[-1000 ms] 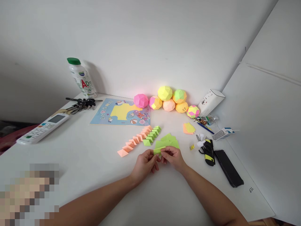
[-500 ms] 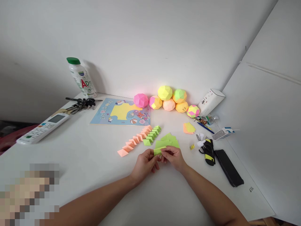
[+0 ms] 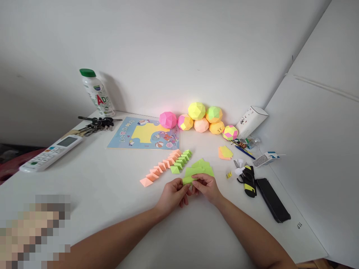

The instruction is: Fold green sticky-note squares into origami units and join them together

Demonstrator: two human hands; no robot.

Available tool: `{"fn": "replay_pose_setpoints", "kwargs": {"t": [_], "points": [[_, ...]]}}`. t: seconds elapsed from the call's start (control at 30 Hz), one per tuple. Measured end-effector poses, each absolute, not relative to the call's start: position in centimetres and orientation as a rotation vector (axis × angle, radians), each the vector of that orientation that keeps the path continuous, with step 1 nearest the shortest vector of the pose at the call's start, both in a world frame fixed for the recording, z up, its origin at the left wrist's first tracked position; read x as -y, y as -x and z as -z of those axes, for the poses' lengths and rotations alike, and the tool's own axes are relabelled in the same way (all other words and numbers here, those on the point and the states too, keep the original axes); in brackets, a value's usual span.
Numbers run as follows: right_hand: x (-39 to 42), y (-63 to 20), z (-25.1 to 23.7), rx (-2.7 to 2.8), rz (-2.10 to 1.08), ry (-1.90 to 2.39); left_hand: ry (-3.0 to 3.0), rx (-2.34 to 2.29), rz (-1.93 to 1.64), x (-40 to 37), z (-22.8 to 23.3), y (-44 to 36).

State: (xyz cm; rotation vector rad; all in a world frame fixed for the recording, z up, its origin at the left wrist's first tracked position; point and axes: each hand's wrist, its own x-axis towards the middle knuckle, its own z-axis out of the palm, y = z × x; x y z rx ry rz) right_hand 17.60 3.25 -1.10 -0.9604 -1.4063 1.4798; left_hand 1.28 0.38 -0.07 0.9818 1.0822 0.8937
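Between my two hands is a small piece of green paper, folded into a narrow strip. My left hand pinches its left end, thumb in front. On the other end, my right hand presses with thumb and fingers. Just beyond lie loose green paper sheets, fanned in a pile. A row of folded green paper pieces stands left of that pile, and beside it runs a longer row of folded peach paper pieces. My fingers hide part of the strip.
Several faceted paper balls sit against the wall. A blue printed card, a bottle, keys and a remote are at left. Orange and yellow sheets, a black-yellow cutter and a phone lie at right.
The green strip has tilted slightly between my fingers, its visible left part now a little lower. Both hands stay in nearly the same place, and the other things have not moved.
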Motion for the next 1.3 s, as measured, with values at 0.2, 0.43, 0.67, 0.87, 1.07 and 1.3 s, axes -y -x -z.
{"fn": "replay_pose_setpoints", "kwargs": {"t": [0.2, 0.43, 0.67, 0.87, 1.07, 1.3], "points": [[-3.34, -17.40, 0.76, 1.341, -1.509, 0.963, -0.942, -1.084, -0.918, -0.34, -0.36, -1.19], [-3.25, -17.41, 0.41, 1.498, -1.559, 1.075, -0.912, -1.053, -0.947, -0.49, -0.07, -1.17], [-3.18, -17.37, 0.65, 1.426, -1.553, 1.130, -0.931, -1.076, -0.930, -0.39, -0.15, -1.21], [-3.18, -17.46, 0.57, 1.448, -1.563, 1.117, -0.957, -1.076, -0.885, -0.28, -0.35, -1.11], [-3.26, -17.58, 0.72, 1.468, -1.557, 1.087, -0.989, -1.083, -0.860, -0.25, -0.40, -1.05], [-3.18, -17.73, 0.59, 1.538, -1.608, 1.063, -1.056, -1.063, -0.847, -0.05, -0.19, -1.04]]}}
